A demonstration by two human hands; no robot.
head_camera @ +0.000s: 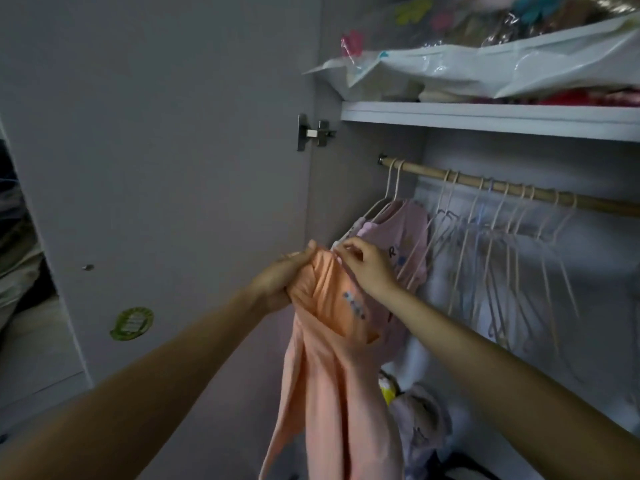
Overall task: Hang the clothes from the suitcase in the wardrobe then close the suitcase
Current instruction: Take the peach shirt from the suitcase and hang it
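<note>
Left hand [277, 278] grips the bunched peach cotton garment [325, 341]; right hand [367, 265] pinches its top edge, near the left end of the wooden wardrobe rail [519, 190], under the white shelf [485, 119].

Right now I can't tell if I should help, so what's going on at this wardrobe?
A person stands at the open wardrobe working on an orange garment. The left hand grips its bunched top, and the right hand pinches at its upper edge, apparently fitting it to a hanger. It is not yet on the wooden rail, where a pink shirt hangs beside many empty hangers. The suitcase is out of view.
</note>
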